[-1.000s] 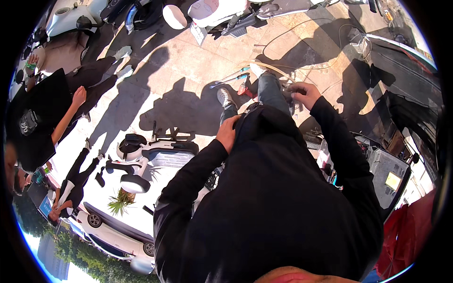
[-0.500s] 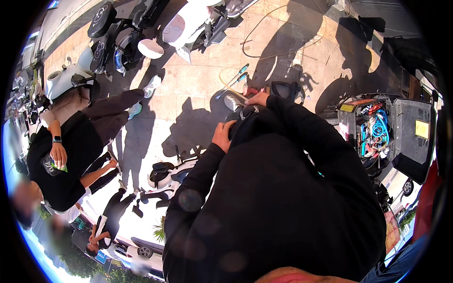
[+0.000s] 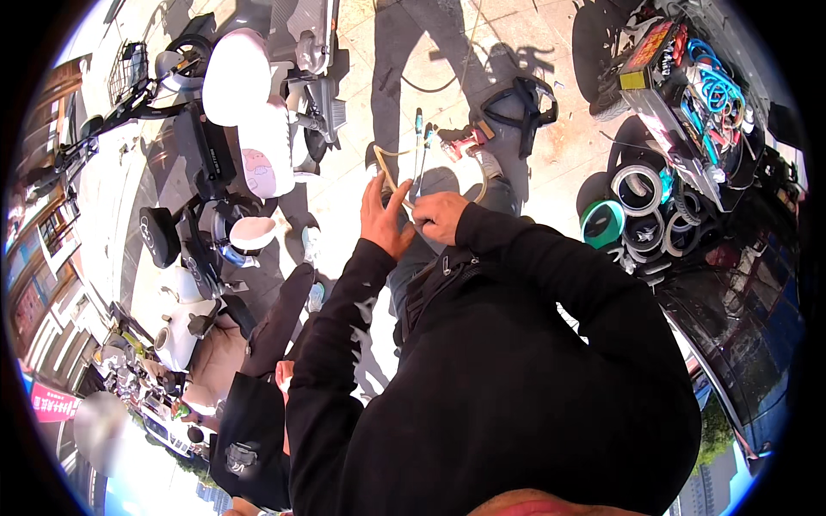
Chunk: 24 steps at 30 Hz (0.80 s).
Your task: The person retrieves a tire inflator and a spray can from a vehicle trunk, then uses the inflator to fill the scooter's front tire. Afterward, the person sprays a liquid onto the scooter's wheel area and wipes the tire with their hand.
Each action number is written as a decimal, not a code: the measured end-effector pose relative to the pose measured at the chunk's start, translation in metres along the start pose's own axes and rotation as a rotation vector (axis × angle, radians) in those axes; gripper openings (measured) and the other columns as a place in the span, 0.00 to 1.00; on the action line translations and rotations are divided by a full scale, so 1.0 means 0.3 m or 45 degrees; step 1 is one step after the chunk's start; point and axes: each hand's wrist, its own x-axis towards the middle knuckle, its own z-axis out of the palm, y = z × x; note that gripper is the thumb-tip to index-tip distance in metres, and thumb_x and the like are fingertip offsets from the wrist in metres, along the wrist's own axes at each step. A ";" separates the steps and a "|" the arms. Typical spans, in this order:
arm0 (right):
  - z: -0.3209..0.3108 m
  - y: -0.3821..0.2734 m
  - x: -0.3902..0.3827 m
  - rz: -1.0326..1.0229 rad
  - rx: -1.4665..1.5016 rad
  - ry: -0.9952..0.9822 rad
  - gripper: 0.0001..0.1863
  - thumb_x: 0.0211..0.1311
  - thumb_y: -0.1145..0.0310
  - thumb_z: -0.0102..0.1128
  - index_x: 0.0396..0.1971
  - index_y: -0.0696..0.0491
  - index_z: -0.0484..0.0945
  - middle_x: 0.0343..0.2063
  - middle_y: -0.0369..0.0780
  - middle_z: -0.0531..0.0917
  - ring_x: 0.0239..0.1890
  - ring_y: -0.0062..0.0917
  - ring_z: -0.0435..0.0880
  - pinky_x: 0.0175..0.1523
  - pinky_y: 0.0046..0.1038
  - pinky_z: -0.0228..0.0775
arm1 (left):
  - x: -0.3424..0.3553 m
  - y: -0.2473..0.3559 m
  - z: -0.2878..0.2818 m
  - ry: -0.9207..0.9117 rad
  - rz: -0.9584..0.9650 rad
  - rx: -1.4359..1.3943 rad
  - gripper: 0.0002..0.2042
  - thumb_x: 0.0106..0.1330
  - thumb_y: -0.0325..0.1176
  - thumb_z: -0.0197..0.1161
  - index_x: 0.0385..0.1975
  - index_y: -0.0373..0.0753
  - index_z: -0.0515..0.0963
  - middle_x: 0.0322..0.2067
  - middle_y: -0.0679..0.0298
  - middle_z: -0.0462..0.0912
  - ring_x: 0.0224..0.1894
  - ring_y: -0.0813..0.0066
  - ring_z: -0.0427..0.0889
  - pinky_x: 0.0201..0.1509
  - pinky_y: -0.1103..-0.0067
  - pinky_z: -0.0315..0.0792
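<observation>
My right hand (image 3: 440, 217) is closed in front of my waist, its fingers curled around a thin yellow hose (image 3: 385, 169) that loops up and away over the ground. Just left of it, my left hand (image 3: 385, 215) is open with its fingers spread, close to the hose and holding nothing I can see. Beyond my hands, two long thin tools with blue-and-dark handles (image 3: 419, 123) lie on the paving near my feet. Beside them is a red tool (image 3: 453, 148), its kind unclear. A black angular frame (image 3: 524, 110) lies further right.
An open toolbox (image 3: 667, 120) with a coiled blue hose stands at right. Below it are several tyres (image 3: 637, 190) and a green basin (image 3: 602, 224). Parked scooters (image 3: 249, 155) stand on the left, with a person in black (image 3: 249, 430) nearer to me.
My view has swung, bringing tyres and the green basin in at right. My left hand has lifted from beside my leg, fingers now spread; my right has come closer to it.
</observation>
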 end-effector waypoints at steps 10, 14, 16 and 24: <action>0.208 0.782 0.168 0.575 0.081 0.984 0.18 0.53 0.69 0.61 0.46 0.54 0.76 0.42 0.48 0.83 0.47 0.46 0.82 0.55 0.40 0.73 | 0.279 -0.625 0.143 0.371 -0.132 0.097 0.20 0.71 0.38 0.63 0.18 0.34 0.70 0.21 0.58 0.71 0.27 0.58 0.69 0.33 0.66 0.63; 0.481 1.492 0.276 1.329 0.156 0.637 0.23 0.54 0.59 0.66 0.48 0.55 0.79 0.46 0.50 0.84 0.52 0.42 0.83 0.58 0.39 0.74 | 0.383 -1.015 0.462 0.136 -0.321 0.254 0.19 0.75 0.43 0.57 0.25 0.35 0.77 0.28 0.56 0.78 0.37 0.55 0.74 0.42 0.64 0.67; 0.696 1.701 0.398 1.397 0.076 0.497 0.27 0.49 0.54 0.69 0.47 0.55 0.82 0.46 0.52 0.85 0.52 0.43 0.84 0.59 0.39 0.74 | 0.424 -1.152 0.646 0.003 -0.300 0.579 0.21 0.75 0.50 0.53 0.33 0.39 0.83 0.38 0.55 0.84 0.49 0.54 0.78 0.49 0.60 0.67; 1.163 1.962 0.792 1.676 0.270 0.743 0.35 0.53 0.51 0.74 0.55 0.53 0.68 0.53 0.50 0.78 0.57 0.41 0.80 0.55 0.43 0.76 | 0.684 -1.419 0.921 0.144 -0.385 -0.290 0.23 0.78 0.43 0.52 0.27 0.29 0.81 0.24 0.59 0.85 0.28 0.73 0.83 0.38 0.76 0.75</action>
